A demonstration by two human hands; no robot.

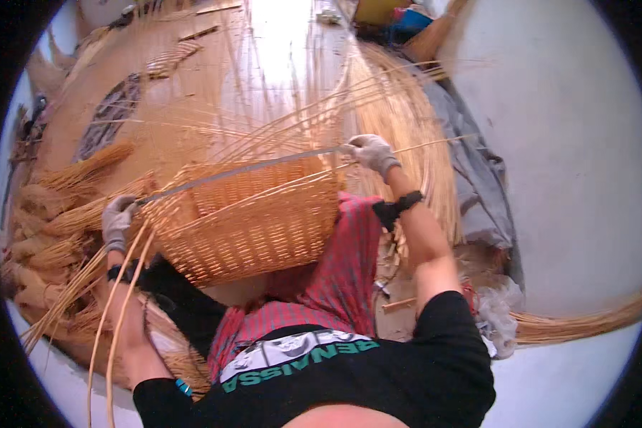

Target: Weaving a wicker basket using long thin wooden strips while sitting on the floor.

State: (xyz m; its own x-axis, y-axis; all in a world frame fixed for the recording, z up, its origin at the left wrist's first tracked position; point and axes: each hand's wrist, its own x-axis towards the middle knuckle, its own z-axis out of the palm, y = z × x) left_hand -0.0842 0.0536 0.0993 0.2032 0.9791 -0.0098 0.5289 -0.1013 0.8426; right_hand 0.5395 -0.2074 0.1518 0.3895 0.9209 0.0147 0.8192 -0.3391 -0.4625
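A rectangular woven wicker basket (253,239) sits between my knees, its opening facing away from me. Long loose willow rods (285,127) stick out from its rim in several directions. Stretched across the opening from one side to the other is a flat grey strip (246,169), like a measuring tape. At its left end my gloved left hand (118,221) is closed at the basket's left corner. My gloved right hand (373,153) pinches the strip's other end beyond the right corner. The fingertips of both hands are partly hidden.
Bundles of rods (71,207) are heaped on the left. A large sheaf of straw-coloured rods (399,114) lies on the right beside a grey sheet (478,178). More rods (585,321) and clear plastic (499,314) lie near the pale wall (563,143). A checked cloth (349,250) covers my lap.
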